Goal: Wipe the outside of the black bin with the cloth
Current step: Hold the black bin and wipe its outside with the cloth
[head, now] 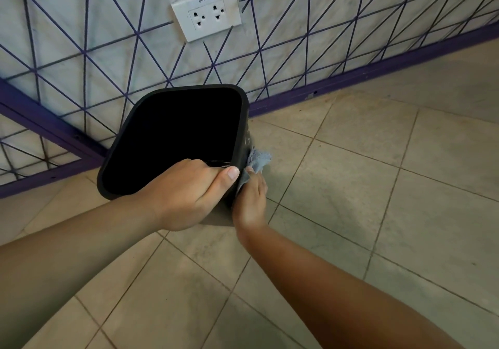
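- One black bin [172, 135], one grey-blue cloth [256, 159], two hands in view.
- Bin sits near the wall, tilted, mouth facing the camera; inside reads as plain black, contents can't be made out.
- Left hand [189, 194] grips the bin's near rim: fingers curl over the edge into the bin, thumb lies along the rim's near right corner.
- Right hand [249, 200] holds the cloth, fingers closed around it, pressing it against the bin's right outer wall.
- Cloth bunches up above the right hand, touching the bin's side.
- Floor [351, 186]: beige tiles.
- Wall [297, 24]: white with purple criss-cross lines, purple skirting.
- One white double socket [206, 12], labelled "BPP-2", above the bin.
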{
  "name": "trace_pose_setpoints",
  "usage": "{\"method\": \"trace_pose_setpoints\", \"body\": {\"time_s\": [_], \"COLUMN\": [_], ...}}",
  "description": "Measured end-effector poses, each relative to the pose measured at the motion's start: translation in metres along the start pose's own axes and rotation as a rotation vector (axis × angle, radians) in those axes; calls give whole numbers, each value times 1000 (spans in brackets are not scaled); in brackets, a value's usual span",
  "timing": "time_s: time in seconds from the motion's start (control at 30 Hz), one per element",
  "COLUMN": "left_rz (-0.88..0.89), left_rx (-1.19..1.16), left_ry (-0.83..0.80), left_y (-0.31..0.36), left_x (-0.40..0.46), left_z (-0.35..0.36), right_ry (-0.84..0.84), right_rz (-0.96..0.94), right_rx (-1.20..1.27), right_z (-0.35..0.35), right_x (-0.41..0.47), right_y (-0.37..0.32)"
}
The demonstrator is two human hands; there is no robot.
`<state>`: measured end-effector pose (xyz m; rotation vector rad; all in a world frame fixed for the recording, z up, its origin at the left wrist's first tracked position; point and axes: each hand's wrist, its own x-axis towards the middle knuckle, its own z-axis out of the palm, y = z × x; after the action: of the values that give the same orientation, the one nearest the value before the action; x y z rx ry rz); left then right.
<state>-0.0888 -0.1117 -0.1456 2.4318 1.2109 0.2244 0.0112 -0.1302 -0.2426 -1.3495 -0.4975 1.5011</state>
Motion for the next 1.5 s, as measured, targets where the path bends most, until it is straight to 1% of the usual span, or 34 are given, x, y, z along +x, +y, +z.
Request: {"method": "trace_pose_setpoints", "body": {"time_s": [0.17,0.3,0.43,0.57,0.7,0.87,1.0,1.13,1.23,1.27,1.4,1.5], "left_rz": [-3,-26,-15,-35,-8,-21,-11,-20,-18,-20,-47,-81], "left_rx": [-12,-7,-12,1,-5,17,-13,-7,-25,-24,-31,-62], "left_ry": [-22,-23,-48,-16,-42,-41,-37,-38,-36,-37,-38,-54], "left_y": [1,1,-1,-4,1,3,3,5,5,6,5,4], "left_x": [-1,-1,-4,-4,-3,-2,-2,-3,-3,-3,-2,-1], "left_z": [-2,-2,-4,-3,-6,-7,-9,-9,-9,-10,-10,-9], "right_ry": [-41,25,-40,23,21,43,7,58,-3,1,58,14], "right_rz": [-91,-1,-70,81,59,171,120,203,110,107,211,124], "right_rx": [-38,-13,-39,53,85,108,78,102,82,106,179,164], "right_z": [1,2,7,7,17,15,20,16,21,21,20,24], "right_x": [-22,-3,-26,-3,-15,-8,-20,-7,-24,-26,-11,-22], "right_y": [6,0,3,-6,-11,-11,-12,-16,-16,-16,-22,-25]}}
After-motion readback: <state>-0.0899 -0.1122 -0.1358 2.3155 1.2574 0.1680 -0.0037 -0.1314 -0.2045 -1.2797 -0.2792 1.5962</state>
